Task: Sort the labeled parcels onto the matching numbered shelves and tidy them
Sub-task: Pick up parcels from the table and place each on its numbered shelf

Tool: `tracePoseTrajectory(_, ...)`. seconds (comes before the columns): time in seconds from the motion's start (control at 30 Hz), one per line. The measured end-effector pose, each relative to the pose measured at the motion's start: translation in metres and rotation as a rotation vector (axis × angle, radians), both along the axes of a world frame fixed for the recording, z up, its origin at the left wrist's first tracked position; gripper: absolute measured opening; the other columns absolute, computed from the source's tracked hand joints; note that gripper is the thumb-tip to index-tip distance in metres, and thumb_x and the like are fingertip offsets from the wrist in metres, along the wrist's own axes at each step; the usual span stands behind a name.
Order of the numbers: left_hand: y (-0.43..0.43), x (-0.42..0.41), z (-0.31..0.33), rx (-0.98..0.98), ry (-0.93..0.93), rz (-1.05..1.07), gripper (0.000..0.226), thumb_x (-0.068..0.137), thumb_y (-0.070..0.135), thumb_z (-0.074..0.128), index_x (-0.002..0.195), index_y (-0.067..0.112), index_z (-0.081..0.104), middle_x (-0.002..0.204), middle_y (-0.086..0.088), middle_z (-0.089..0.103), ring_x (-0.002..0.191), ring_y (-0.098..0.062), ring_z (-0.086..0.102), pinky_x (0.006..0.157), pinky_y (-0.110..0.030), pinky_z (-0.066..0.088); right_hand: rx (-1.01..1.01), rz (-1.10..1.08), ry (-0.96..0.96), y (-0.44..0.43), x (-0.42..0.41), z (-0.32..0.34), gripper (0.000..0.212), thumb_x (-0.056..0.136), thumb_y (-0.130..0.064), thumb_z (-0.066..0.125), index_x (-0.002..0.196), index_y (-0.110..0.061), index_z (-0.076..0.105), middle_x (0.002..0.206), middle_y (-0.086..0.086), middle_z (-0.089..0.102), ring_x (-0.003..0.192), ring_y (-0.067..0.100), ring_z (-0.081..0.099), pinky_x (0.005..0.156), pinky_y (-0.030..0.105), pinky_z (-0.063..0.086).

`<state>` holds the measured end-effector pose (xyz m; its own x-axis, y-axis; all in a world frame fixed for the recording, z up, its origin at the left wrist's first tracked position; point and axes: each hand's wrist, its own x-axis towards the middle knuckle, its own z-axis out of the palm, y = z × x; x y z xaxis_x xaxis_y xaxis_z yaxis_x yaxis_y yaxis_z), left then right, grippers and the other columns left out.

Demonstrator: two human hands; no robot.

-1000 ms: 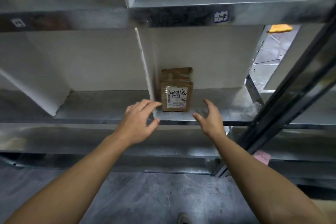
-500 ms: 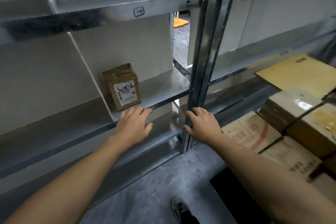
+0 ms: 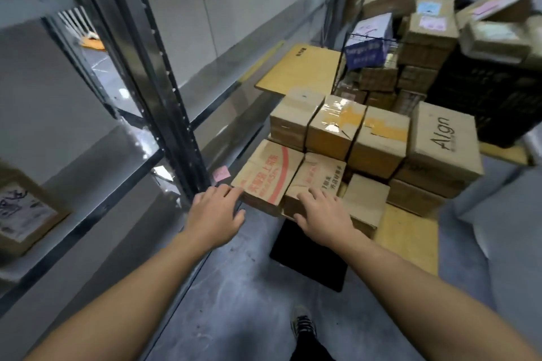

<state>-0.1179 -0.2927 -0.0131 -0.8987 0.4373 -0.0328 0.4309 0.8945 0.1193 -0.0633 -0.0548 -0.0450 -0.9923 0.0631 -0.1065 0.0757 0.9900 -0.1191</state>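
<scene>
Head view puts your parcels (image 3: 337, 126) at centre right: brown cardboard boxes with taped tops, packed in a block, long sides running toward the upper right. One labelled parcel (image 3: 26, 214) stands at the left edge on the grey metal shelf (image 3: 123, 152), white label facing you. Your left hand (image 3: 215, 214), fingers loosely straight, reaches the red-printed box (image 3: 267, 176) corner. Your right hand (image 3: 324, 215) lies flat and open over the creased box (image 3: 316, 179), gripping nothing.

- carton (image 3: 268, 176) by the left hand (image 3: 215, 214): brown, red lettering, red curved stripe
- note (image 3: 221, 173) beyond the left hand: pink
- mat (image 3: 308, 258) below the right hand (image 3: 324, 214): black
- box (image 3: 368, 41) far beyond the right hand: blue
</scene>
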Motion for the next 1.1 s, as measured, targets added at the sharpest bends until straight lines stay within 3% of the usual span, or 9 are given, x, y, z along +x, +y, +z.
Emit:
tracePoseTrajectory(0.23, 0.132, -0.009, -0.007, 0.061, -0.031, -0.221, 0.052, 0.093, 0.046, 0.046, 0.142, 0.03, 0.04, 0.137, 0.005, 0.048, 0.124, -0.022, 0.044, 0.103, -0.041, 0.034, -0.069, -0.3, 0.023, 0.104, 0.03, -0.017, 0.048, 0.098, -0.047, 0.05, 0.139, -0.024, 0.049, 0.147, 0.007, 0.045, 0.137, 0.028, 0.04, 0.106, 0.042, 0.041)
tracePoseTrajectory(0.5, 0.23, -0.012, -0.033, 0.038, -0.111, -0.322, 0.048, 0.095, 0.044, 0.044, 0.14, 0.03, 0.039, 0.138, 0.006, 0.047, 0.126, -0.02, 0.041, 0.105, -0.041, 0.034, -0.219, -0.429, -0.057, 0.171, 0.036, -0.05, 0.054, 0.098, -0.053, 0.048, 0.146, -0.029, 0.041, 0.147, 0.01, 0.038, 0.131, 0.032, 0.042, 0.102, 0.042, 0.044)
tracePoseTrajectory(0.67, 0.251, -0.009, -0.05, -0.003, -0.128, -0.302, 0.05, 0.095, 0.043, 0.044, 0.142, 0.03, 0.038, 0.141, 0.005, 0.045, 0.129, -0.02, 0.04, 0.108, -0.04, 0.029, -0.401, -0.482, -0.128, 0.177, 0.028, -0.071, 0.064, 0.096, -0.06, 0.049, 0.152, -0.037, 0.03, 0.153, 0.015, 0.033, 0.135, 0.036, 0.04, 0.106, 0.044, 0.043)
tracePoseTrajectory(0.8, 0.253, -0.014, -0.056, -0.014, -0.096, -0.285, 0.047, 0.095, 0.045, 0.043, 0.14, 0.029, 0.041, 0.137, 0.006, 0.048, 0.128, -0.02, 0.038, 0.11, -0.04, 0.026, -0.603, -0.549, -0.13, 0.174, 0.027, -0.082, 0.067, 0.092, -0.06, 0.056, 0.15, -0.048, 0.024, 0.146, 0.011, 0.042, 0.129, 0.033, 0.048, 0.104, 0.043, 0.046)
tracePoseTrajectory(0.97, 0.265, -0.006, -0.065, -0.026, -0.045, -0.369, 0.047, 0.089, 0.043, 0.048, 0.133, 0.027, 0.051, 0.126, 0.003, 0.057, 0.121, -0.023, 0.045, 0.111, -0.041, 0.028, -0.774, -0.565, -0.059, 0.184, 0.039, -0.084, 0.066, 0.092, -0.044, 0.068, 0.15, -0.039, 0.035, 0.149, 0.003, 0.048, 0.132, 0.025, 0.048, 0.107, 0.039, 0.043)
tracePoseTrajectory(1.1, 0.279, 0.007, -0.072, 0.017, -0.111, -0.376, 0.045, 0.091, 0.044, 0.045, 0.133, 0.028, 0.046, 0.129, 0.005, 0.051, 0.12, -0.021, 0.043, 0.103, -0.036, 0.034, -0.903, -0.638, -0.011, 0.193, 0.056, -0.087, 0.062, 0.092, -0.04, 0.07, 0.145, -0.044, 0.038, 0.144, -0.001, 0.055, 0.124, 0.02, 0.055, 0.103, 0.038, 0.048)
